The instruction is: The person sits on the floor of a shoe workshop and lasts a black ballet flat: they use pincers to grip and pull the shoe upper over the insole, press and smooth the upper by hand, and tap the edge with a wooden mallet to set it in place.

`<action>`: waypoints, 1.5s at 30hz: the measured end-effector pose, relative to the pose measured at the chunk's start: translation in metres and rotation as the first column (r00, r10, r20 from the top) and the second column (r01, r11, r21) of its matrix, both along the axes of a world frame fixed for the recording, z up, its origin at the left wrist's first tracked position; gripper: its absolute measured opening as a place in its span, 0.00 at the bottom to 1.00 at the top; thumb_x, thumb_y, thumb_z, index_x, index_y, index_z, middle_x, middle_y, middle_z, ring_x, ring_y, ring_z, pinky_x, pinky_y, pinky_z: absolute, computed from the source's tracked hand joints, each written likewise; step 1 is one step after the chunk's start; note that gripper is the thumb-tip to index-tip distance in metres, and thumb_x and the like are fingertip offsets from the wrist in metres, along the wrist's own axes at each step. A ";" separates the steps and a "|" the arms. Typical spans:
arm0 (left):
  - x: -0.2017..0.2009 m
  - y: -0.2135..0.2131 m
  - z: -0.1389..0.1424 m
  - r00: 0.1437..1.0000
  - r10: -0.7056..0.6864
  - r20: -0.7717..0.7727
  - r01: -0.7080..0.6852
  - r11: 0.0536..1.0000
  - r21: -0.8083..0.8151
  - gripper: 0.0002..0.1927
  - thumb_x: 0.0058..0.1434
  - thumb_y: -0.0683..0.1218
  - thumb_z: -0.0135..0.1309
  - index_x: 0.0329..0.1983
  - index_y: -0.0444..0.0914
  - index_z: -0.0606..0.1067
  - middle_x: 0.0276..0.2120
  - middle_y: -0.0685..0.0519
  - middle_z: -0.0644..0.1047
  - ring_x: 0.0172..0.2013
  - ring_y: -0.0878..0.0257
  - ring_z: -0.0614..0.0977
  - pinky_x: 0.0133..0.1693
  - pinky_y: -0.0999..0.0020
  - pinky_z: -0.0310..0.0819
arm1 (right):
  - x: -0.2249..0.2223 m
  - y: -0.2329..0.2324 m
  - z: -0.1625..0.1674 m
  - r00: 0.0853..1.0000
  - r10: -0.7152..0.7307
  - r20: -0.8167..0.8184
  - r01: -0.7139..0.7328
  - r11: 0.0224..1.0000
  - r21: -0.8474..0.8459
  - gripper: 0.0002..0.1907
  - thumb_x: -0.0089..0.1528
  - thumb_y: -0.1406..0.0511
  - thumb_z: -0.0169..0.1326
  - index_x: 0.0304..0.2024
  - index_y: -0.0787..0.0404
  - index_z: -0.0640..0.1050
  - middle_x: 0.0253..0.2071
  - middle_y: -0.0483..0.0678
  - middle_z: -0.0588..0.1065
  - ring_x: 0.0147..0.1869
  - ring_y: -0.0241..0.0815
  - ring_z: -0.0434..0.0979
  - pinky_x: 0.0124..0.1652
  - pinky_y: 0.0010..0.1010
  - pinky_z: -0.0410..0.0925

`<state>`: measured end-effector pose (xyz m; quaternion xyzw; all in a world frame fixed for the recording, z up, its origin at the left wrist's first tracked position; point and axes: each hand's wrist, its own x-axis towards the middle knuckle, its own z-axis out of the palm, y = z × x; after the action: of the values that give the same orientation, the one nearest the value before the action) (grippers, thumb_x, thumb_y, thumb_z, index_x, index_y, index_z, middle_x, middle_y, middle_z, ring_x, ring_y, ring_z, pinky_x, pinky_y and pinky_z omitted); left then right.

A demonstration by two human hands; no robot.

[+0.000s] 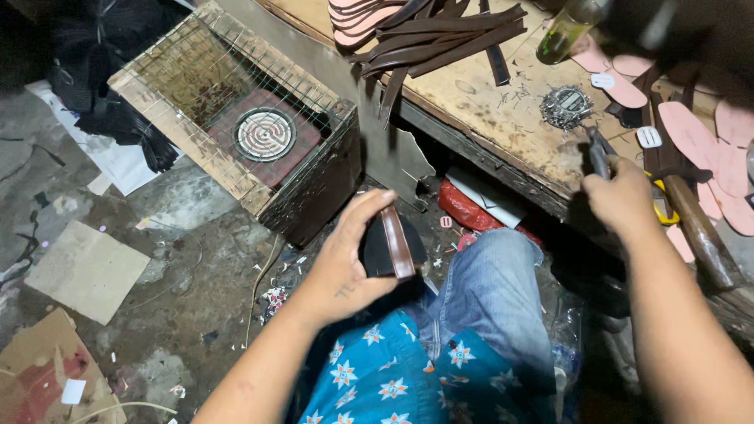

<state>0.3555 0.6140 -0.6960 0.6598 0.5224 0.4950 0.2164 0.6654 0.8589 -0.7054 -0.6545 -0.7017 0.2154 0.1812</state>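
Black rounded shoe piece with brown leather strap [390,245] sits over lap, above blue-jeaned knee [491,294], clasped in left hand [345,267]; fingers curled round it, thumb on strap. Right hand [624,196] closed round grey metal pliers [599,153], at edge of worn wooden workbench [503,102]. Bench carries dark brown leather strips [440,35], pink flat insoles [699,141], pile of small metal tacks [565,106]. Wire-mesh wooden box with round coil heater [263,133] stands on floor just beside.

Left hand [345,259] curled in a grip; right hand [624,196] clenched, arm outstretched.
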 end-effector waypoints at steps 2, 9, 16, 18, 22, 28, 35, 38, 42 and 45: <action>-0.006 0.010 0.003 1.000 0.021 0.018 -0.020 0.999 -0.035 0.48 0.47 0.42 0.68 0.72 0.40 0.61 0.65 0.42 0.67 0.67 0.46 0.70 0.68 0.59 0.61 | 0.001 -0.005 0.002 0.918 -0.053 -0.394 -0.016 0.985 -0.170 0.19 0.65 0.65 0.55 0.56 0.67 0.75 0.44 0.59 0.75 0.44 0.57 0.78 0.46 0.49 0.71; -0.013 0.043 0.009 0.996 0.087 -0.029 -0.090 0.990 -0.106 0.47 0.50 0.48 0.68 0.71 0.40 0.59 0.60 0.43 0.69 0.61 0.47 0.74 0.63 0.58 0.66 | -0.014 -0.045 0.013 0.515 -0.264 -0.816 -0.352 0.802 -0.482 0.16 0.63 0.66 0.51 0.53 0.63 0.73 0.53 0.57 0.76 0.51 0.49 0.79 0.47 0.46 0.75; 0.007 0.041 0.011 0.987 0.132 -0.095 -0.135 0.991 -0.026 0.46 0.48 0.44 0.69 0.68 0.39 0.59 0.59 0.41 0.68 0.61 0.43 0.72 0.63 0.56 0.66 | -0.031 -0.126 0.030 0.710 0.272 -0.650 -0.671 0.540 -0.508 0.22 0.61 0.62 0.52 0.56 0.62 0.78 0.52 0.47 0.81 0.56 0.39 0.80 0.58 0.33 0.67; 0.014 0.038 0.012 0.985 0.124 -0.121 -0.121 0.992 0.035 0.46 0.47 0.43 0.69 0.68 0.39 0.60 0.60 0.40 0.67 0.62 0.41 0.71 0.64 0.54 0.65 | -0.035 -0.146 0.031 0.695 0.301 -0.653 -0.702 0.481 -0.525 0.19 0.61 0.63 0.51 0.54 0.61 0.76 0.43 0.44 0.75 0.48 0.37 0.72 0.50 0.31 0.65; 0.028 0.030 0.013 0.981 0.118 -0.152 -0.116 0.993 0.024 0.45 0.42 0.40 0.67 0.66 0.39 0.62 0.60 0.41 0.68 0.61 0.40 0.70 0.63 0.53 0.65 | -0.037 -0.161 0.039 0.719 0.333 -0.610 -0.690 0.449 -0.568 0.13 0.60 0.63 0.50 0.47 0.59 0.74 0.33 0.40 0.69 0.39 0.34 0.65 0.42 0.29 0.64; 0.036 0.023 0.012 0.979 0.109 -0.174 -0.103 0.994 0.047 0.44 0.41 0.38 0.65 0.65 0.39 0.63 0.58 0.42 0.68 0.59 0.40 0.71 0.62 0.52 0.66 | -0.032 -0.164 0.063 0.795 0.479 -0.372 -0.595 0.501 -0.628 0.11 0.57 0.62 0.51 0.42 0.56 0.72 0.29 0.43 0.68 0.36 0.34 0.68 0.40 0.30 0.67; 0.046 0.023 0.011 0.972 0.115 -0.205 -0.106 0.993 0.058 0.44 0.41 0.39 0.67 0.64 0.39 0.64 0.58 0.42 0.68 0.58 0.39 0.70 0.61 0.51 0.65 | -0.031 -0.169 0.074 0.842 0.461 -0.281 -0.507 0.497 -0.705 0.12 0.58 0.61 0.51 0.43 0.56 0.71 0.29 0.44 0.67 0.36 0.35 0.67 0.40 0.32 0.67; 0.051 0.020 0.009 0.962 0.139 -0.233 -0.133 0.990 0.044 0.43 0.41 0.40 0.68 0.63 0.39 0.66 0.57 0.42 0.68 0.58 0.40 0.71 0.61 0.50 0.65 | -0.030 -0.170 0.076 0.839 0.492 -0.234 -0.492 0.499 -0.713 0.14 0.59 0.60 0.53 0.46 0.54 0.71 0.30 0.44 0.71 0.38 0.35 0.70 0.42 0.32 0.69; 0.061 0.012 0.001 0.940 0.169 -0.296 -0.147 0.985 0.095 0.46 0.38 0.42 0.71 0.63 0.40 0.67 0.57 0.40 0.67 0.58 0.39 0.70 0.65 0.42 0.59 | -0.027 -0.167 0.078 0.846 0.532 -0.032 -0.301 0.429 -0.852 0.16 0.63 0.61 0.52 0.53 0.51 0.69 0.34 0.46 0.73 0.40 0.37 0.74 0.44 0.35 0.70; 0.071 0.005 -0.008 0.913 0.188 -0.363 -0.159 0.981 0.109 0.48 0.34 0.42 0.70 0.63 0.40 0.67 0.58 0.40 0.67 0.61 0.38 0.69 0.66 0.36 0.56 | -0.021 -0.166 0.078 0.845 0.527 -0.091 -0.342 0.401 -0.850 0.19 0.63 0.60 0.53 0.57 0.47 0.72 0.35 0.42 0.77 0.41 0.37 0.78 0.42 0.36 0.73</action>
<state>0.4269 0.6187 -0.7037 0.7003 0.5910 0.3981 0.0434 0.6441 0.6927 -0.6270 -0.4689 -0.6680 0.5011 -0.2878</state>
